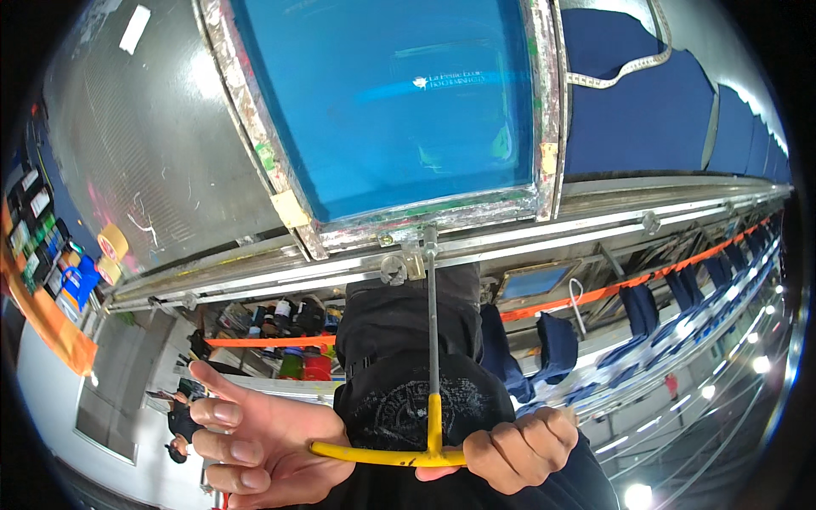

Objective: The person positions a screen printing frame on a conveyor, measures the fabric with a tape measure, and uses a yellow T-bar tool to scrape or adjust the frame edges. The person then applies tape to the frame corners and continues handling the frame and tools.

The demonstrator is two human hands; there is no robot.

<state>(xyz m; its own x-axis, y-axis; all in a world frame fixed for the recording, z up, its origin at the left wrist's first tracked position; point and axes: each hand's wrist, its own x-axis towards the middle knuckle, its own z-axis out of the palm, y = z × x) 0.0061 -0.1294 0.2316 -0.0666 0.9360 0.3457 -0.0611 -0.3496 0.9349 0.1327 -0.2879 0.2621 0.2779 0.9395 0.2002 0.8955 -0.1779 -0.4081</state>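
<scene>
My right hand (523,450) is closed round the right end of a yellow T-handle wrench (434,416). Palm up with its fingers apart, my left hand (272,442) lies at the handle's left end, which rests against the palm. From the handle a long steel shaft runs away from me to a metal clamp (414,262) at the near edge of a silk-screen frame (425,214); the exact seat of its tip is hard to make out. Blue mesh (408,127) with a small pale printed design fills the worn, paint-stained frame.
Metal rails (323,270) cross in front of me along the table. Dark blue fabric pieces (633,119) lie on the right, with a measuring tape (625,72) over them. Tape rolls (111,246) and bottles (78,285) stand at left. Another person (181,425) is far off.
</scene>
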